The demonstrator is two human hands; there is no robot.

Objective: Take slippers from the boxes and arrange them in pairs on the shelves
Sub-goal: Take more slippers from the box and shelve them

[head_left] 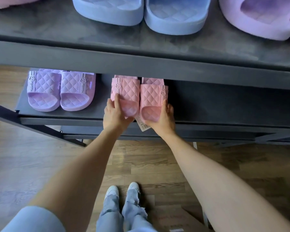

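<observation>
The lower dark grey shelf board (pixel 208 101) of a metal rack carries the task's things. On its middle stand two pink quilted rubber slippers side by side and touching, toes toward the person. The left hand (pixel 115 114) grips the toe end of the left pink slipper (pixel 126 91): one finger lies along the outer edge of the strap and the other fingers (pixel 129 119) curl around the front of the sole. The right hand (pixel 162 120) grips the toe end of the right pink slipper (pixel 153 96), its fingers (pixel 165 104) pressed together along the outer side, and the palm holds the front. A white paper tag (pixel 141 125) hangs between both hands, over the front edge of this shelf.

On the left part of the same shelf, apart from the pink ones, stands a pair of lilac quilted slippers (pixel 60 91), also touching each other.

Above this shelf is the upper dark shelf board (pixel 107 47) with a pair of blue quilted slippers (pixel 141 12) and, more to the right, a lilac smooth slipper (pixel 261 19).

Below this shelf is a brown wooden floor (pixel 23 164), where the person's white shoes (pixel 122 190) stand.
</observation>
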